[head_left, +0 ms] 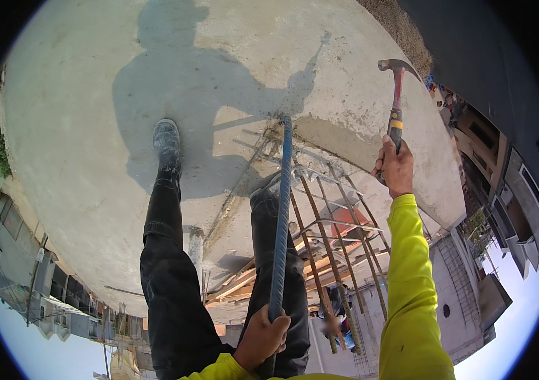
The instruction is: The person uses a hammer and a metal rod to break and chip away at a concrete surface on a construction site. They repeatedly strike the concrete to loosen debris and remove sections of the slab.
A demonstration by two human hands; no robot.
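My left hand (262, 339), low in the middle, is closed around a thick ribbed steel bar (281, 215). The bar's far end meets the rough concrete (320, 133) near the slab's broken edge. On the right, my right hand (397, 168) grips a claw hammer (398, 88) by its dark, yellow-banded handle. The hammer's head is raised at the top, apart from the bar. Both arms wear bright yellow sleeves.
My booted foot (167, 140) stands on the grey slab (67, 114). Rusty rebar rods (326, 240) tied with hoops stand beside my leg. Wooden boards (238, 288) lie beyond the edge, with another person (339, 320) below. Buildings (516, 209) line the right.
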